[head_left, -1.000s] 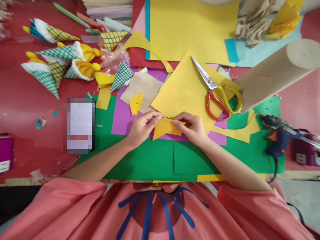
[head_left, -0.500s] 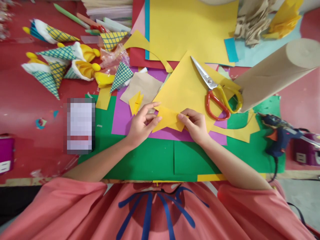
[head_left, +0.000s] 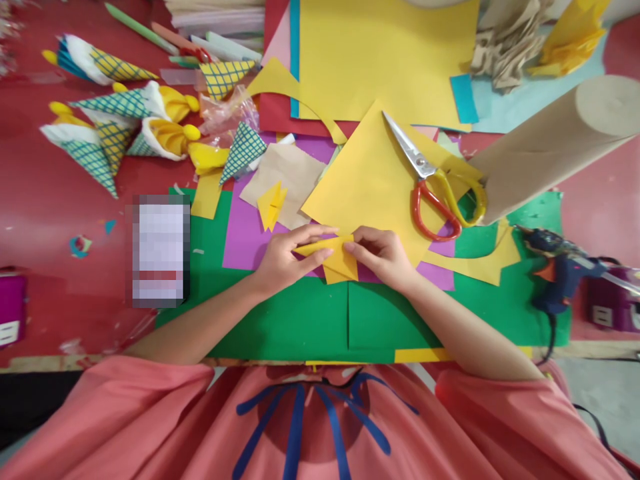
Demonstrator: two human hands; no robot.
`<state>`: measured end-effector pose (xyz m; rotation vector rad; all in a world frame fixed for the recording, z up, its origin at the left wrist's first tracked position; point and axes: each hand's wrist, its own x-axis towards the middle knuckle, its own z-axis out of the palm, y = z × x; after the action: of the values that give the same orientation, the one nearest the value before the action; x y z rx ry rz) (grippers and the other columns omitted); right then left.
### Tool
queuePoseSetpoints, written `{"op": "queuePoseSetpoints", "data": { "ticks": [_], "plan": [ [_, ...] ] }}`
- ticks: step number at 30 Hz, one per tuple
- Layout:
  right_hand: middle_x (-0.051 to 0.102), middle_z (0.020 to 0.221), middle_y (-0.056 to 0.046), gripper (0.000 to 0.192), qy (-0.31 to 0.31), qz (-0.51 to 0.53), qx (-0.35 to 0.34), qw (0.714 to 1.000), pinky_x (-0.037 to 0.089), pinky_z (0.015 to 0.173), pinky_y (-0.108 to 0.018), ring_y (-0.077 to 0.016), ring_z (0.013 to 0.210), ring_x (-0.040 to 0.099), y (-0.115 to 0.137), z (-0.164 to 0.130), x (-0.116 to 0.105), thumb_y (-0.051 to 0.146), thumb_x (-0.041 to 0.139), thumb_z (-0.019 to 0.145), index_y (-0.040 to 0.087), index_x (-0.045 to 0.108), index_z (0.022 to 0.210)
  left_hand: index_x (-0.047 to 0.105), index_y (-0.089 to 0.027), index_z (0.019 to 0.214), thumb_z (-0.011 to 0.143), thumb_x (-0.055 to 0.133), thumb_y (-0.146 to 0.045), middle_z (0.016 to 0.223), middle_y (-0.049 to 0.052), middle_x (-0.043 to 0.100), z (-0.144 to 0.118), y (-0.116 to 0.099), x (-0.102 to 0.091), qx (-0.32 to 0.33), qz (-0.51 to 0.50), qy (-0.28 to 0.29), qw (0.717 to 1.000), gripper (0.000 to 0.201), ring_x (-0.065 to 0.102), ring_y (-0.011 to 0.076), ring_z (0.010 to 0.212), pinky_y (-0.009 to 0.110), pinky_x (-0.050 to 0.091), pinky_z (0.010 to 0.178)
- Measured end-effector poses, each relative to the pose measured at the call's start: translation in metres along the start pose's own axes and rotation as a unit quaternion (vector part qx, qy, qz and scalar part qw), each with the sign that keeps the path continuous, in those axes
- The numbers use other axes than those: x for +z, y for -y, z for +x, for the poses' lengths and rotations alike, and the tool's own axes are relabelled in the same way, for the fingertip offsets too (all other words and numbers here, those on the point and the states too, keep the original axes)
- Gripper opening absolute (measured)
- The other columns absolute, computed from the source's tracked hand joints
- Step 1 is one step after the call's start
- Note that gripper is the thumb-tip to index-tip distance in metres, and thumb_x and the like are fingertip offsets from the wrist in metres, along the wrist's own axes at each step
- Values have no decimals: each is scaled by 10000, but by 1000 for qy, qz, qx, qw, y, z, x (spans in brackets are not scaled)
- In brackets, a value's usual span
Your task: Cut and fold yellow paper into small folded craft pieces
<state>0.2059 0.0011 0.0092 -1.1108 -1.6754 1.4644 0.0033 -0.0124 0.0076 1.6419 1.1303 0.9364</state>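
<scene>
A small folded piece of yellow paper (head_left: 341, 264) is held up between both hands above the purple sheet. My left hand (head_left: 287, 257) pinches its left part between thumb and fingers. At its right end, the thumb and fingertips of my right hand (head_left: 381, 252) are closed on it. Beyond my left hand a small folded yellow paper shape (head_left: 273, 205) lies on a beige paper piece (head_left: 290, 175). Scissors (head_left: 425, 175) with one red and one yellow handle rest on a yellow square sheet (head_left: 365, 177) just past my right hand.
Several checkered paper cones (head_left: 107, 120) lie at the upper left, above a blurred phone-like rectangle (head_left: 159, 250). A brown paper roll (head_left: 545, 150) slants at the right. Below it is a dark blue glue gun (head_left: 560, 270). A green sheet (head_left: 280, 320) covers the table's front.
The yellow paper has been turned and folded over into a narrower shape, with a flap pointing down. Both hands have shifted slightly toward me and drawn closer together.
</scene>
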Motion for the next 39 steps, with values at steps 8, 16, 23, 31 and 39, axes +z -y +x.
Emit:
{"op": "queuePoseSetpoints", "data": {
  "ticks": [8,16,23,31,39],
  "plan": [
    [479,626,35,274,-42,40,14,998,330,546,-234,-75,570,407,0,1,-1,367,577,890,170,542,703,706,-223,1086,826,674,-296,1078,36,740,-1,2,-1,5,18,-17,1000,272,701,144,987,209,575,878],
    [499,606,32,286,-57,51,28,997,352,535,-233,-78,551,423,1,0,1,386,591,875,169,556,691,720,-217,1065,827,666,-366,1066,51,743,0,1,-1,-27,19,-17,999,287,702,165,986,249,579,887],
    [522,591,28,253,-47,65,14,997,373,541,-234,-85,557,460,1,1,-2,314,599,860,171,574,652,730,-204,1043,826,662,-392,1045,58,749,2,-3,-2,-49,7,-2,999,295,711,174,957,257,582,874],
    [509,616,28,277,-37,31,6,999,362,549,-234,-84,569,452,1,1,-1,363,563,885,176,543,681,740,-219,1018,818,677,-361,1032,41,754,3,-2,-2,-47,8,-31,998,253,710,166,960,241,579,868],
    [550,630,21,266,-47,37,15,998,383,560,-234,-88,572,475,0,0,-1,375,584,880,173,571,708,744,-221,1007,808,681,-377,1004,41,759,4,0,-3,-55,26,-62,996,260,711,176,946,250,590,825]
  ]
}}
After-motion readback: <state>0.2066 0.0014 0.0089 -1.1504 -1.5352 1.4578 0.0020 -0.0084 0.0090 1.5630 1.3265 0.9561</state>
